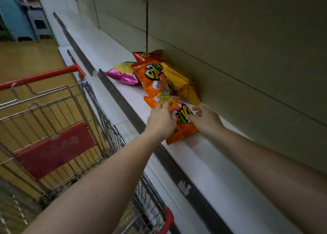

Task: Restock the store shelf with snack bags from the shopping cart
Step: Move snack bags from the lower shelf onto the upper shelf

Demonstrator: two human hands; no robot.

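Pale shelf (208, 156) with a plain back panel is where the nearest orange snack bag (178, 125) is being laid flat, close to the front lip, probably so it lines up with the orange bag (152, 78), yellow bag (178, 81) and pink bag (122, 73) already stacked further along. It's gripped by both hands, left hand (161, 121) and right hand (206, 120), fingers curled onto its upper edge. Glossy, crinkly orange foil with big green lettering is seen, and the shopping cart (53, 120) is parked just beside, looking pretty much emptied.
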